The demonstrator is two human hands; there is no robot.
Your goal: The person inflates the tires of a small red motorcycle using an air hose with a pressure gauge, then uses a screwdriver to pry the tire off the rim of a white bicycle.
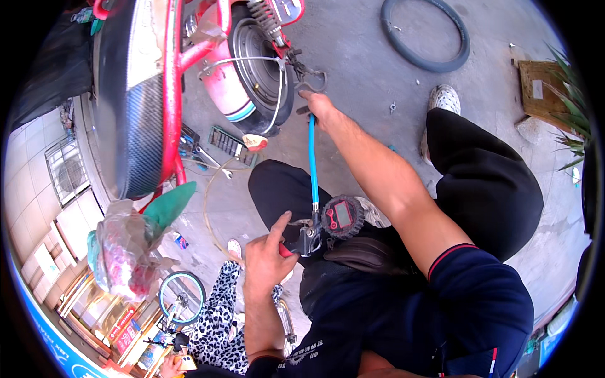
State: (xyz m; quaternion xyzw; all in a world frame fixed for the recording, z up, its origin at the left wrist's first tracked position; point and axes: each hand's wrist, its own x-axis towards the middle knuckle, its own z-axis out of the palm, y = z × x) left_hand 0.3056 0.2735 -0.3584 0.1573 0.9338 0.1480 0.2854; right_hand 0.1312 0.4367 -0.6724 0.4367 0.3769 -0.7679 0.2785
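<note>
My left hand (265, 258) is wrapped round the handle of a tire inflator, its index finger stretched out beside the metal trigger part. A round digital gauge (342, 217) in black ribbed rubber sits on the inflator. From there a blue hose (312, 160) runs up to my right hand (319, 108), which is closed on the hose end beside the wheel. That wheel (258, 69) has a black tire and a grey hub, under a pink mudguard (227, 88) on a red-framed scooter (170, 94). My fingers partly hide the hose tip; whether it touches the valve I cannot tell.
A loose grey tire (425, 31) lies on the ground at the far right. Tools, including a wrench (214, 162), and a green tray (230, 145) lie by the scooter. A wooden planter (542, 88) stands right. Someone in spotted trousers (217, 321) is at lower left, near bicycles.
</note>
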